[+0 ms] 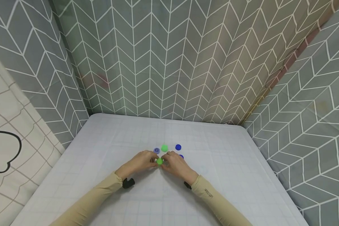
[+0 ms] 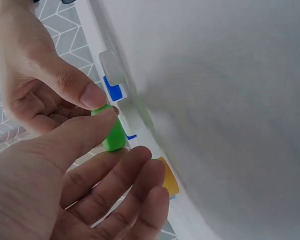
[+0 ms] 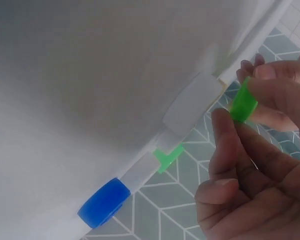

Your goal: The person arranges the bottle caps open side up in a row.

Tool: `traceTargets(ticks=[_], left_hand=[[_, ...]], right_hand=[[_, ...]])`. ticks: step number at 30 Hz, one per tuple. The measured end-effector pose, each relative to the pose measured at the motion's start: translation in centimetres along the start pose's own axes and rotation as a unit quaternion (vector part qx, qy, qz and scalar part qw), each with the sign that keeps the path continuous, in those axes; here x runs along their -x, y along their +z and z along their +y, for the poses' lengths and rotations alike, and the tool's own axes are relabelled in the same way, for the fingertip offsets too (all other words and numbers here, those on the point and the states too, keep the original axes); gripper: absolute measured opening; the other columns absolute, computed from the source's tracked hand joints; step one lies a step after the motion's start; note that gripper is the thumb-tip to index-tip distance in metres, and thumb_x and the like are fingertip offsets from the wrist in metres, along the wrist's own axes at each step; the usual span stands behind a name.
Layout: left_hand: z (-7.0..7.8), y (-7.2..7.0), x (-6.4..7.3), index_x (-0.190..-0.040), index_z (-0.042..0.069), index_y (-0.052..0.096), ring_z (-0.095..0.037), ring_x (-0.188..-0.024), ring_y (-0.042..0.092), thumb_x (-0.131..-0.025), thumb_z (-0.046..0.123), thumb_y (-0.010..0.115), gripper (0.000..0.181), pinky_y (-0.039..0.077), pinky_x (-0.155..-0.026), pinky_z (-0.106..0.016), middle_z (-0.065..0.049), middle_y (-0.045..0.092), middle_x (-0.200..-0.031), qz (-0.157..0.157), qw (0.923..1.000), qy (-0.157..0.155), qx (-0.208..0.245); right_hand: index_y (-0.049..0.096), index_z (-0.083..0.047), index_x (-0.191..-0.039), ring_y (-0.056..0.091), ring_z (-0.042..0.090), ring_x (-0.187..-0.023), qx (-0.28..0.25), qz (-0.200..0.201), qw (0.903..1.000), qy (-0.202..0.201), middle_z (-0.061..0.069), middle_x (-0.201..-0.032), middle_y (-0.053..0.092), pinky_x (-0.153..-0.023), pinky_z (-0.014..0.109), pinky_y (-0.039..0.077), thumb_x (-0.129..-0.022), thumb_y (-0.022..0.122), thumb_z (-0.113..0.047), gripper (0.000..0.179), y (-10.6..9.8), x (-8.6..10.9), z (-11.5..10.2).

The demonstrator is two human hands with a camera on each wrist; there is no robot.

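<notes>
Both hands meet over the near middle of the table, at a small bright green round piece (image 1: 159,161). My left hand (image 1: 142,160) pinches it between thumb and index finger, the other fingers loosely bent. From the opposite side my right hand (image 1: 176,164) pinches the same green piece, which shows as thick and blunt-edged in the left wrist view (image 2: 114,136). Just beyond the hands stand a light green round top (image 1: 164,148), a pale blue round piece with a dark curled mark (image 1: 156,150) and a blue round top (image 1: 178,147). Another blue one (image 1: 181,156) is partly hidden by my right hand.
In the right wrist view a whitish tub (image 3: 192,105) stands near a blue-ended one (image 3: 105,202). A yellow piece (image 2: 169,175) shows beyond the left fingers. The white-covered table (image 1: 228,175) ends at patterned curtains (image 1: 164,62) behind and at the sides.
</notes>
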State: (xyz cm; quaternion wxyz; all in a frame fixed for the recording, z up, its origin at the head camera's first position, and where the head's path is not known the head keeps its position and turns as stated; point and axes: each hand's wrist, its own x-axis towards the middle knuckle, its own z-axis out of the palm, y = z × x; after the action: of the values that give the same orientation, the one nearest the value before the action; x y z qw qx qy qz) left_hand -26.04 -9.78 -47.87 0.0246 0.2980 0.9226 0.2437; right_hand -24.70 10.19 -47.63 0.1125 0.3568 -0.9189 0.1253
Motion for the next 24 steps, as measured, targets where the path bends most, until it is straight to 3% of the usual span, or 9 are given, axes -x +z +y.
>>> traceTargets(ticks=[6, 12, 24], left_hand=[[-0.3, -0.5, 0.1, -0.104, 0.002, 0.07, -0.009, -0.074, 0.064, -0.083, 0.013, 0.075, 0.024, 0.053, -0.067, -0.023, -0.004, 0.072, -0.086, -0.007, 0.9962, -0.007, 0.086], [-0.6, -0.9, 0.4, -0.103, 0.002, 0.069, -0.013, -0.079, 0.069, -0.083, 0.011, 0.074, 0.023, 0.055, -0.07, -0.022, -0.007, 0.073, -0.088, -0.004, 0.989, 0.007, 0.148], [-1.0, -1.2, 0.8, -0.104, 0.007, 0.068, -0.009, -0.08, 0.068, -0.081, 0.015, 0.077, 0.026, 0.055, -0.07, -0.022, -0.001, 0.073, -0.086, -0.002, 0.979, 0.005, 0.204]], right_hand=[[0.069, -0.008, -0.107, 0.062, 0.014, -0.083, -0.082, -0.014, 0.9959, 0.036, 0.001, -0.092, 0.072, -0.068, 0.02, 0.049, -0.085, 0.072, -0.02, 0.025, -0.2, -0.2, -0.2], [0.068, -0.009, -0.111, 0.063, 0.014, -0.086, -0.117, -0.022, 0.9914, 0.054, 0.0, -0.096, 0.072, -0.071, 0.02, 0.05, -0.087, 0.069, -0.019, 0.026, -0.3, -0.2, -0.4], [0.069, -0.011, -0.113, 0.06, 0.012, -0.082, -0.141, -0.011, 0.9883, 0.056, 0.0, -0.102, 0.071, -0.068, 0.018, 0.047, -0.094, 0.063, -0.024, 0.024, -1.0, 0.0, -1.1]])
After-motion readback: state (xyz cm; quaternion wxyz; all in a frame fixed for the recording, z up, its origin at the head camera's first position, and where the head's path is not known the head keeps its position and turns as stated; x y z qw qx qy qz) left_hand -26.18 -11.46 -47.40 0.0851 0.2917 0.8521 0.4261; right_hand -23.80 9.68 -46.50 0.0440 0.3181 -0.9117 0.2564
